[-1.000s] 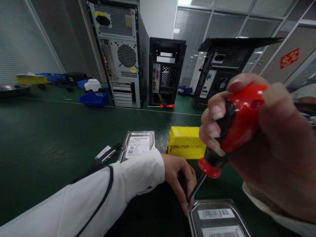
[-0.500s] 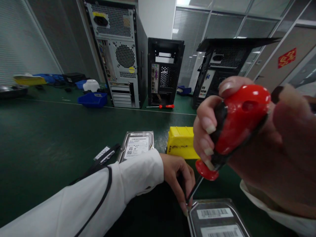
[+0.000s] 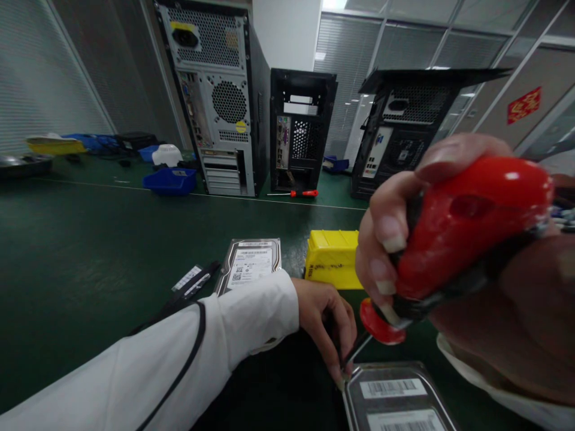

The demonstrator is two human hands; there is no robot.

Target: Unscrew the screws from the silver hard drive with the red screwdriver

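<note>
Your right grip [image 3: 485,335], right side of frame, is closed round the fat handle of a red-and-black screwdriver [image 3: 476,221]. Its thin metal shaft [image 3: 360,347] slants down and left to the upper left corner of a hard drive [image 3: 390,405], which lies at the bottom edge, right of centre, partly cut off. Your left grip [image 3: 320,302], lower centre, has thumb and finger nearly together at that corner, beside the shaft's end; cannot tell what, if anything, is pinched there.

Handling, by judgement: screwdriver stiff, fairly light; glossy red plastic probably slick, darker sections likely better purchase. Hold the bulb in your palm, fingers on the black. Drive looks rigid and dense for its size, smooth metal, liable to skid on the desk [image 3: 112,239] and not fond of knocks; take it by its side edges, off the labels.

Round about: second hard drive [image 3: 251,263], label up, near centre, just beyond your left sleeve [image 3: 258,308]; yellow bin [image 3: 332,269] right of it, partly behind your right fingers. Smaller red-handled screwdriver [image 3: 304,193] farther back, upper centre, before a black computer case [image 3: 300,129].
</note>
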